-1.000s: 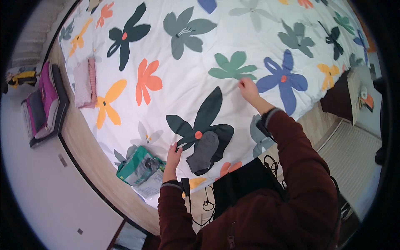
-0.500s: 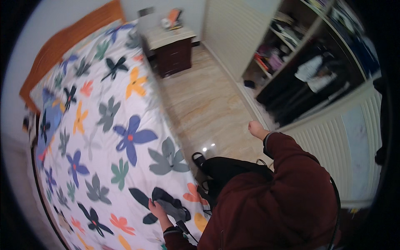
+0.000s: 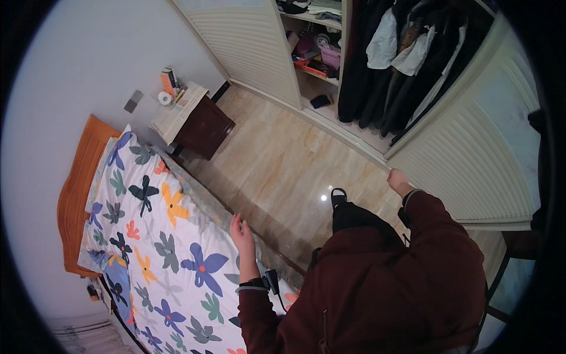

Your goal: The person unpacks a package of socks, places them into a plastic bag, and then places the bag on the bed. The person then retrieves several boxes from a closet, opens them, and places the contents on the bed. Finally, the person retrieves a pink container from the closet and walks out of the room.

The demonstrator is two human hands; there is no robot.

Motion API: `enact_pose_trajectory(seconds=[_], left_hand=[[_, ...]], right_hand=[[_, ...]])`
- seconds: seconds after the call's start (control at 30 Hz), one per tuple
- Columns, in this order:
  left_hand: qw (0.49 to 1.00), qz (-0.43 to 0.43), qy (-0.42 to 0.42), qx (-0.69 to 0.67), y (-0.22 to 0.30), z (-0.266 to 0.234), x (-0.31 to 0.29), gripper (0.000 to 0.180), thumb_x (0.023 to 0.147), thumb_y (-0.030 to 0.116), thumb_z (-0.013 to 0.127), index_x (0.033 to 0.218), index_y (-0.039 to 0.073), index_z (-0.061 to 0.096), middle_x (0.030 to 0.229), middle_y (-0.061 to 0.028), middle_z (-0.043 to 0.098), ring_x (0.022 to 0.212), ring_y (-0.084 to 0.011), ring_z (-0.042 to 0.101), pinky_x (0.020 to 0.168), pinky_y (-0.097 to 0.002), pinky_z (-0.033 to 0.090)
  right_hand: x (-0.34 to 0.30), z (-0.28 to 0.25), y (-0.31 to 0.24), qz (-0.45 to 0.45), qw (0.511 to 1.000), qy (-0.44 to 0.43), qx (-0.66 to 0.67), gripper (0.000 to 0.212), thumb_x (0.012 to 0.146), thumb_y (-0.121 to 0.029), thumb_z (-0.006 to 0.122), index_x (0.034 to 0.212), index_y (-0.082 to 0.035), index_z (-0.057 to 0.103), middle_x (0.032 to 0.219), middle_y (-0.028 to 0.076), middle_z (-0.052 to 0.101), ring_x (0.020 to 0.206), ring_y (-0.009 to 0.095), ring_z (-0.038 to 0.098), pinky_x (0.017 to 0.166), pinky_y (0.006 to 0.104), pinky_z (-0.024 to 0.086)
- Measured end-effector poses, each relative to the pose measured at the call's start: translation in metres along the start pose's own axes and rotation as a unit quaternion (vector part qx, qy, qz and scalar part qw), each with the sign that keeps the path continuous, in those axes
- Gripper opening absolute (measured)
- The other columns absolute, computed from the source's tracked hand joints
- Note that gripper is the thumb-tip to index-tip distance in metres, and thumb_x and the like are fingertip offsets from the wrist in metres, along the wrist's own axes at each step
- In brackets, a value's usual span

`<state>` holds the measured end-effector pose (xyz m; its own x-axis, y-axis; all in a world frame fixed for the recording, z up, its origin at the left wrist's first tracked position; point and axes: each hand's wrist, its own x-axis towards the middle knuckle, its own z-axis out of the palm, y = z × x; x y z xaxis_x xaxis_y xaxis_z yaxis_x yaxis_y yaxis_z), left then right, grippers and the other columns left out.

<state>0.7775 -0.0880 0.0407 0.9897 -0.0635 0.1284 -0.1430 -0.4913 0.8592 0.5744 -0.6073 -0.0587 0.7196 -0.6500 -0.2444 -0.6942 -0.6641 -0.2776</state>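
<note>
My left hand is raised over the side of the bed, its fingers apart and nothing in it. The bed has a white cover with large coloured flowers. On the other side, my right hand is held out with its fingers curled closed, and I see nothing in it. In the picture it lies by the lower corner of the white ribbed wardrobe door; whether it touches the door I cannot tell. Both wrists wear dark bands, and a small black device with a cable sits at the left one.
The wardrobe stands partly open, with dark and white clothes hanging inside and a pink basket on a shelf. A dark brown nightstand holds a white roll and upright books. My slippered foot is on the tiled floor.
My view has turned toward the wardrobe and nightstand. My left hand has come away from a dark grey, cloth-like thing on the bed, now out of view. The right hand appears nearer the wardrobe door.
</note>
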Motion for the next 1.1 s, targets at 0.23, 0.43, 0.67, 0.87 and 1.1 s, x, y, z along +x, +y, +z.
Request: enact_pose_trajectory(seconds=[0.23,0.43,0.67,0.87,1.1], left_hand=[[0.99,-0.113,-0.06,-0.064,0.044,0.118,0.117,0.025,0.085,0.009,0.048,0.108,0.002,0.054,0.11,-0.0113,0.053,0.101,-0.0201,0.051,0.086,-0.0276,0.04],[0.871,-0.332,-0.038,-0.361,0.066,0.204,0.197,0.022,0.087,0.012,0.045,0.106,0.004,0.052,0.105,-0.0072,0.055,0.091,-0.0192,0.055,0.076,-0.0307,0.046],[0.706,-0.462,-0.113,-0.525,0.012,0.323,0.283,0.021,0.086,0.011,0.042,0.105,0.005,0.049,0.106,-0.0104,0.054,0.091,-0.025,0.055,0.076,-0.0342,0.046],[0.658,-0.569,-0.119,-0.48,-0.074,0.418,0.263,0.019,0.087,0.013,0.043,0.103,0.006,0.049,0.105,-0.0091,0.055,0.088,-0.023,0.055,0.076,-0.0347,0.045],[0.589,-0.648,-0.062,-0.479,-0.16,0.547,0.215,0.019,0.085,0.014,0.046,0.102,0.006,0.05,0.1,-0.0092,0.056,0.085,-0.0233,0.055,0.076,-0.0346,0.045]], right_hand=[[0.183,-0.036,-0.011,-0.081,0.994,-0.065,-0.045,0.026,0.067,-0.02,0.058,0.084,-0.001,0.06,0.084,0.02,0.059,0.081,0.035,0.056,0.071,0.0408,0.045],[0.332,-0.09,-0.14,-0.137,0.979,-0.15,-0.026,0.021,0.068,-0.018,0.06,0.083,-0.003,0.059,0.081,0.016,0.06,0.078,0.031,0.058,0.068,0.0381,0.046],[0.461,-0.026,-0.257,-0.189,0.962,-0.191,-0.048,0.027,0.07,-0.023,0.057,0.09,-0.005,0.062,0.09,0.016,0.061,0.085,0.032,0.057,0.074,0.04,0.045],[0.578,0.117,-0.213,-0.185,0.919,-0.287,-0.196,0.032,0.071,-0.027,0.059,0.092,-0.003,0.061,0.093,0.016,0.06,0.088,0.032,0.057,0.077,0.0411,0.044],[0.729,0.284,-0.127,-0.209,0.929,-0.21,-0.222,0.03,0.071,-0.026,0.06,0.09,-0.003,0.059,0.096,0.014,0.058,0.09,0.031,0.054,0.077,0.0376,0.044]])
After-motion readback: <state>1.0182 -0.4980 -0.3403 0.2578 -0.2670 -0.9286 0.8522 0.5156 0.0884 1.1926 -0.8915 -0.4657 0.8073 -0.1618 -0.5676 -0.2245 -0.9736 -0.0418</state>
